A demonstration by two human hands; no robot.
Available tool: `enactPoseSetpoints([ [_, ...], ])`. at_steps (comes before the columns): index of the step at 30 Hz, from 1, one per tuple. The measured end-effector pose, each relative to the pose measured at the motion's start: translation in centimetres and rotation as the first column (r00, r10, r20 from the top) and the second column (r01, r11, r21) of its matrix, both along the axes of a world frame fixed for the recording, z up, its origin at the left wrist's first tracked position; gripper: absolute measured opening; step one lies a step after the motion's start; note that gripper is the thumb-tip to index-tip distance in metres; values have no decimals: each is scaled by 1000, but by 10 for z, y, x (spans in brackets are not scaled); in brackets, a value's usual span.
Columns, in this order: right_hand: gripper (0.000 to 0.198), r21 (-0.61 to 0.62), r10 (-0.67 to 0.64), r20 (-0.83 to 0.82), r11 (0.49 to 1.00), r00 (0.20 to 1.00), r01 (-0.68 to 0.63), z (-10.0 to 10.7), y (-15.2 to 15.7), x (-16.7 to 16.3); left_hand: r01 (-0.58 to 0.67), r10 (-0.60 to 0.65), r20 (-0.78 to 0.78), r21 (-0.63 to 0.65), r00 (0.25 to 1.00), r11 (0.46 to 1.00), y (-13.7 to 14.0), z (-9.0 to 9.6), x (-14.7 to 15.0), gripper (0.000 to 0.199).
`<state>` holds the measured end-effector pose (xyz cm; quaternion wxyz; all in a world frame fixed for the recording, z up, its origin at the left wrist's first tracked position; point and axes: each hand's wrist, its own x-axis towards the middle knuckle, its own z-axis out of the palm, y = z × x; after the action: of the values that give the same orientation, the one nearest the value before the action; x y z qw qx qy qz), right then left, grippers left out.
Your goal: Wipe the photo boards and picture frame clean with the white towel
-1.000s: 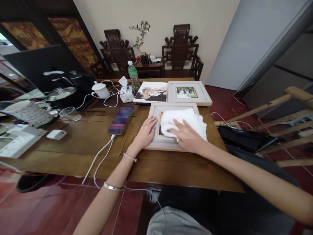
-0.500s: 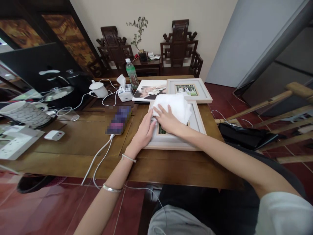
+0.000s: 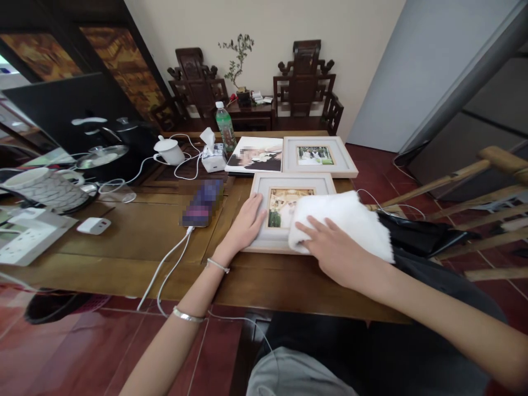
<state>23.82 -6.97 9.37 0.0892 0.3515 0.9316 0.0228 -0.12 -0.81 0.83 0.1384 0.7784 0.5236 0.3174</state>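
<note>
A light wooden picture frame lies flat on the table, with a photo inside a pale mat. Along its left edge rests my left hand, fingers stretched out and lying on the rim. My right hand is on a fluffy white cloth, its fingers spread and pressing the cloth onto the frame's lower right part. The cloth hangs past the right side of the frame and hides that corner. Behind are a second framed photo and a white-edged photo album or print.
On the wooden table are a phone with a charging cable, a tissue box, a green-labelled bottle and a lidded white cup. A kettle and a power strip stand at the left. A wooden chair is at the right.
My right hand and the white cloth have slid right and toward me, uncovering the photo in the near frame. My left hand stays at the frame's left edge.
</note>
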Motion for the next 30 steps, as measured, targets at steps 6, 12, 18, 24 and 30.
enactPoseSetpoints([
  [6, 42, 70, -88, 46, 994, 995, 85, 4, -10, 24, 9, -7, -32, 52, 999, 999, 3, -3, -1, 51],
  [12, 41, 27, 26, -93, 999, 995, -24, -6, -1, -17, -3, 3, 0, 60, 1000, 998, 3, -3, 0, 48],
  [18, 35, 87, 139, -217, 989, 966, -122, -23, 9, -59, 6, -9, 46, 48, 999, 999, 5, -4, -3, 44],
  [24, 41, 137, -6, -157, 990, 988, 28, -27, -8, -26, 37, -37, -1, 52, 999, 998, 3, -1, -3, 42],
  [30, 49, 163, -204, -124, 961, 971, 222, -22, -17, 24, 45, -44, -24, 40, 999, 998, 3, -1, -3, 42],
])
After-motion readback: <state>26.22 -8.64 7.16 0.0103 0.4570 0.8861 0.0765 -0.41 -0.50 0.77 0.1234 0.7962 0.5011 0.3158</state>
